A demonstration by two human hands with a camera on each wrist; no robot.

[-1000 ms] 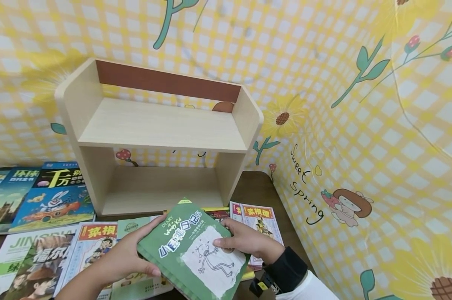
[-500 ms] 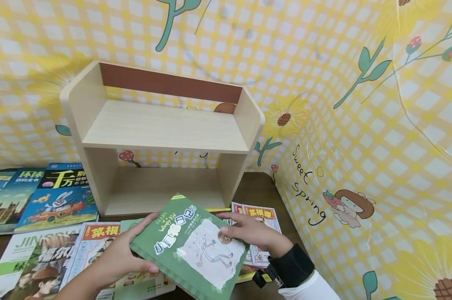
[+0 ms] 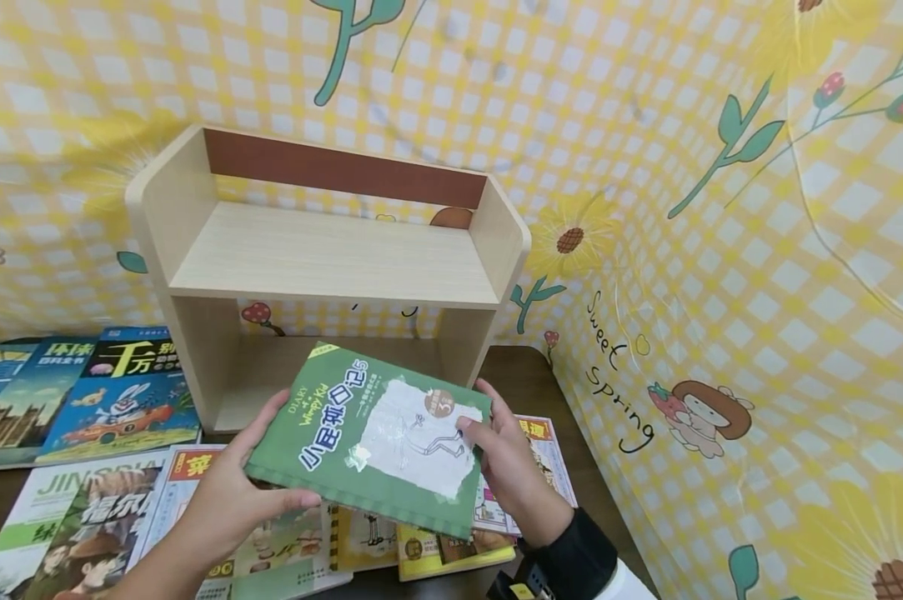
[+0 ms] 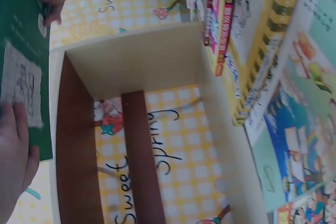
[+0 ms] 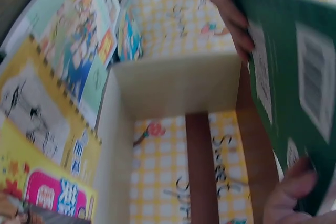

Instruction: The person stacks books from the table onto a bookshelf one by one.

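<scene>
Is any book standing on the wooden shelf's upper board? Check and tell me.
No: the wooden shelf's upper board shows bare in the head view; both hands hold the green book in front.

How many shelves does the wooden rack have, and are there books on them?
2: the upper shelf and the lower shelf. No books show on either; the green book hides part of the lower one.

green book (image 3: 361,433) w/ white patch, pale wood shelf (image 3: 331,250), yellow-check backdrop (image 3: 721,250)
</scene>
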